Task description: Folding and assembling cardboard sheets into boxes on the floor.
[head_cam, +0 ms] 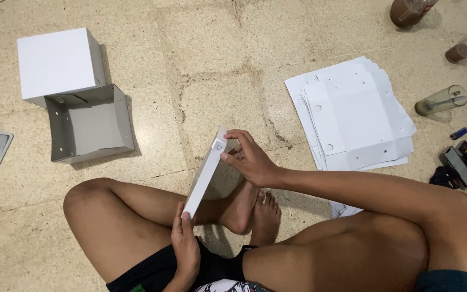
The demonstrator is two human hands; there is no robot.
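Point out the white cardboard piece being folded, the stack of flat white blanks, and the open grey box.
White cardboard piece [204, 178], head view, middle of its long edge.
Stack of flat white cardboard blanks [352, 116], head view, top sheet's centre.
Open grey cardboard box [90, 127], head view, inner floor.

The one camera sits on my head and looks almost straight down past my crossed legs [136, 216] to the stone floor [217, 65]. It is close enough that my knees fill the bottom edge. It faces forward and down, reaching as far as the stack of flat cardboard sheets [352, 116] ahead.
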